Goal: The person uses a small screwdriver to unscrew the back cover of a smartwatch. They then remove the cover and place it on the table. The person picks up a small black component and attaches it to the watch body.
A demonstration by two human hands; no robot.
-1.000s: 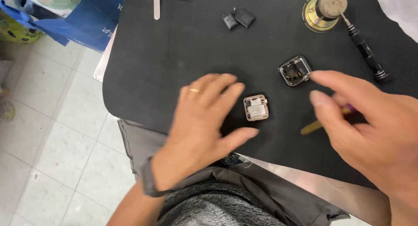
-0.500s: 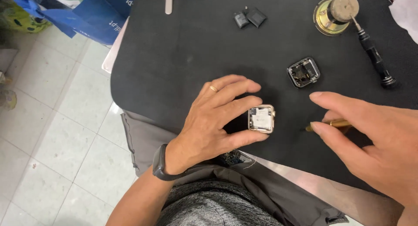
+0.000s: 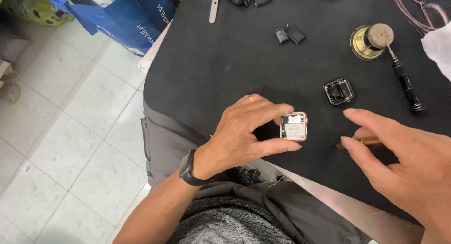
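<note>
Here the open gold watch case (image 3: 294, 126) is being pinched between the thumb and fingers of the left hand (image 3: 244, 133), just above the black mat (image 3: 225, 70). The right hand (image 3: 399, 164) is gripping a brass-coloured tool (image 3: 364, 141), probably tweezers, though mostly hidden. Inspection seems under way; next, the tool's tip needs steadying inside the case. A second, dark case (image 3: 338, 91) is lying nearby.

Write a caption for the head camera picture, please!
Left hand pinches an opened gold watch case above a black mat.
</note>
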